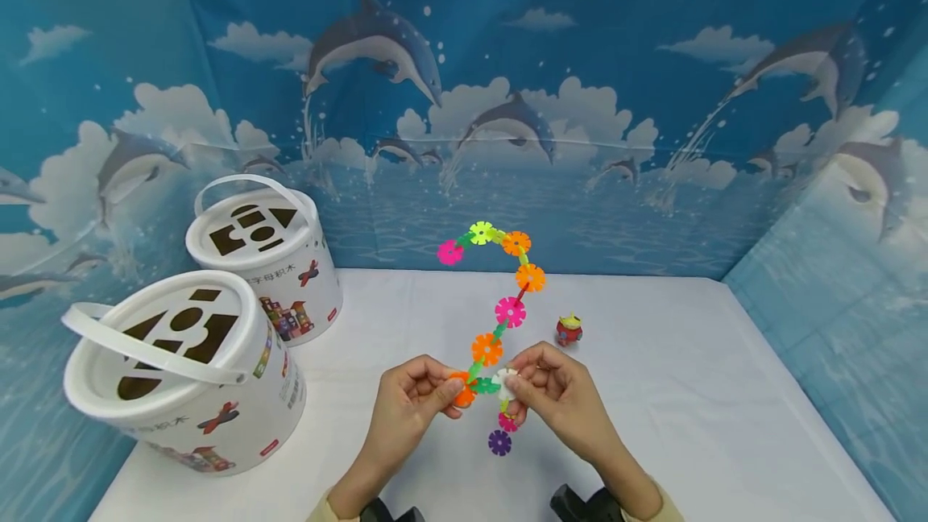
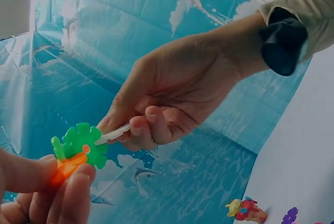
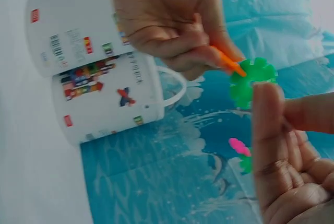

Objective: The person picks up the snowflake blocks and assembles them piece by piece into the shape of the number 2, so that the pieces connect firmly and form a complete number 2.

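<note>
1. Left grip [image 1: 408, 403]: pinching an orange disc [image 1: 466, 397].
2. Right grip [image 1: 568, 403]: pinching a white disc [image 1: 500, 378].
3. Green disc [image 1: 484, 385]: between these two.
4. Notched-disc chain [image 1: 511, 312]: held over the table [image 1: 696, 401].

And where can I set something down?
Free: white table right of the red figurine and right hand; also between front bucket and left hand. Crowded: around the flower-disc chain; behind the front bucket stands the rear bucket.

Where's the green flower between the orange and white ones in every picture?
Head: green flower, low, just right of centre.
Left wrist: green flower, lower left.
Right wrist: green flower, right of centre, above mid-height.
Landmark in all three: the orange flower joined to it, pinched by the left hand.
</note>
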{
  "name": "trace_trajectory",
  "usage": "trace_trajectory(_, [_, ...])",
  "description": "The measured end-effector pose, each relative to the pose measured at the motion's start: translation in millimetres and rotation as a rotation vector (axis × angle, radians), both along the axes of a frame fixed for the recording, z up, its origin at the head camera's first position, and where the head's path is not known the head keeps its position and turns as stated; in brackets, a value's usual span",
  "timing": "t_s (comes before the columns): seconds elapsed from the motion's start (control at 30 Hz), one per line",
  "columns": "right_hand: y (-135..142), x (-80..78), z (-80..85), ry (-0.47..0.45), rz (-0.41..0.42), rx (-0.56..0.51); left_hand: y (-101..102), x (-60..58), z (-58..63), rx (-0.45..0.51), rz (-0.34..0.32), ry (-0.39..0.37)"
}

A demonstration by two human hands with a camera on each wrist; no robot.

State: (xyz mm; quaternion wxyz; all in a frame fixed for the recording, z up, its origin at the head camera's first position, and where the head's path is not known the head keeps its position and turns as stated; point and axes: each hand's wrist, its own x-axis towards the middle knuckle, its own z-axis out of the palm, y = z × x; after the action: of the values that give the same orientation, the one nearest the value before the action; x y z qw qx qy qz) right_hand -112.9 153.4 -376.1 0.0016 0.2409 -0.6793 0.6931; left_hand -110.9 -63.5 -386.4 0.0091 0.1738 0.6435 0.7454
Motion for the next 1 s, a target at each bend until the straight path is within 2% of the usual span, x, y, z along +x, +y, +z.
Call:
trace_trajectory(0.07, [0,-2.9,5.0,-0.049,-0.020,0.023,1,-3.6,0.7,-0.009,0.015,0.012])
trace_trajectory(0.13, [0,-6.1,9.5,-0.051,-0.028,0.026,2,-7.4,1.9,-0.017,0.025,0.021])
trace_trajectory(0.27, [-1,-10.2,14.5,0.002,-0.045,-0.012,2,-12.7,6.2,-0.018,0.012,0.041])
trace_trajectory(0.43, [-5,-12.9,13.4,0.091,-0.055,-0.063,2,-16.9,9.6,-0.032,-0.031,0.027])
trace_trajectory(0.63, [-6,-13.0,10.2,0.143,-0.093,-0.057,2,-21.4,12.4,-0.138,-0.087,0.009])
trace_trajectory(0.8, [-6,-12.6,7.7,0.162,-0.067,-0.077,4,-21.6,8.0,-0.223,-0.104,-0.016])
trace_trajectory(0.93, [-9,-11.9,4.7,0.176,-0.053,-0.086,13,-19.9,0.4,-0.187,-0.086,-0.039])
trace_trajectory(1.0, [-11,-11.2,2.9,0.180,-0.073,-0.073,17,-18.1,-2.3,-0.161,-0.069,-0.057])
